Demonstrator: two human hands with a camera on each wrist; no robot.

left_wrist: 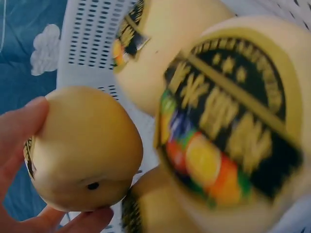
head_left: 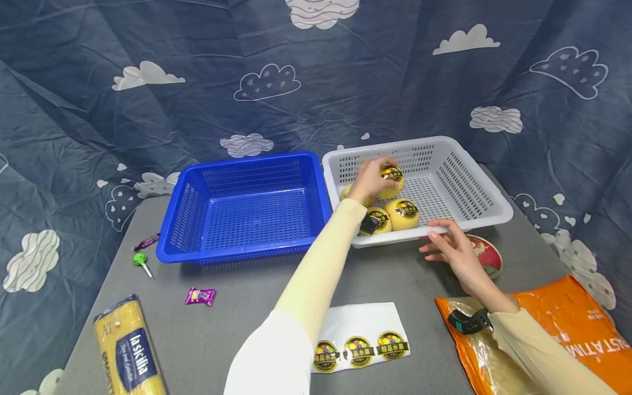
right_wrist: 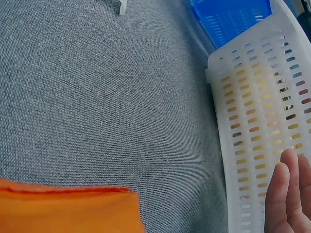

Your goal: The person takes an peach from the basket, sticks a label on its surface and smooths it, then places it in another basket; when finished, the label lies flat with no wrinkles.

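My left hand (head_left: pixel 371 178) reaches into the white basket (head_left: pixel 469 184) and holds a round yellow pear (head_left: pixel 391 190) bearing a black-and-gold fruit sticker. In the left wrist view, its fingers and thumb curve around the pear (left_wrist: pixel 87 145), whose small dark end spot faces the camera. Other stickered pears lie beside it, including one (head_left: pixel 402 215) near the front wall. At the basket's front rim is my right hand (head_left: pixel 459 258), its index finger on the rim. From the right wrist view, its fingers (right_wrist: pixel 293 189) look extended along the perforated wall, holding nothing.
A blue basket (head_left: pixel 170 230) adjoins on the left. A sticker sheet (head_left: pixel 355 318) lies in front. Wrapped candies, a green lollipop (head_left: pixel 140 259) and a spaghetti pack (head_left: pixel 130 351) lie left. On the right are an orange bag (head_left: pixel 568 312) and a red round object (head_left: pixel 486 255), partly hidden.
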